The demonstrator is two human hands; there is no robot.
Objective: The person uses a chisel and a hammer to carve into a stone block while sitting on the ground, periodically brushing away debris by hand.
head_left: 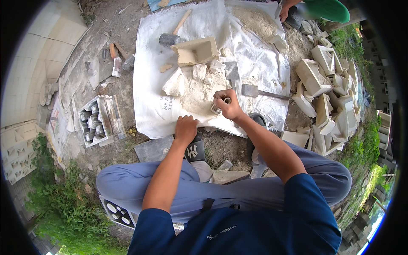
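My left hand [186, 129] is closed on the near edge of a white woven sack sheet [148, 106] spread on the ground. Closer to the middle, my right hand [229, 105] makes a fist around a short tool with a hollow round end [227, 100]; a small metal part [216, 109] shows below the fist. Pale crumbled rubble [195, 95] lies beside it, with broken chunks [173, 83] and a broken cream block [196, 52] beyond. A flat grey metal blade [231, 70] lies just past my right hand. To its right rests a square-headed metal tool [250, 90] with a long handle.
A mallet [170, 40] lies at the sheet's far left. Farther left are an orange-handled trowel [114, 59] and a metal mould [91, 121]. Broken hollow blocks [327, 97] are heaped on the right. Another person's hand [284, 13] reaches in at the far right corner.
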